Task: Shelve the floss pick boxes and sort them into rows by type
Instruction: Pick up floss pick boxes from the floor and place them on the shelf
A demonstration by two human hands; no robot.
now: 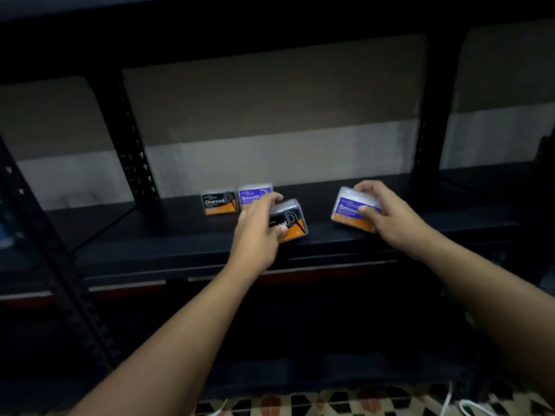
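So there's a black shelf (156, 235) with two boxes parked at the back, a Charcoal box (218, 203) and a Smooth box (251, 195) just to its right, side by side. Left hand (258, 232) has its grip wrapped round a second black box (290, 222), held tilted just in front of those two. Right hand (387, 214) pinches a purple box (350, 210), also tilted, well off to the right.

held black box (289, 222) label half-covered (by fingers), small print blurred
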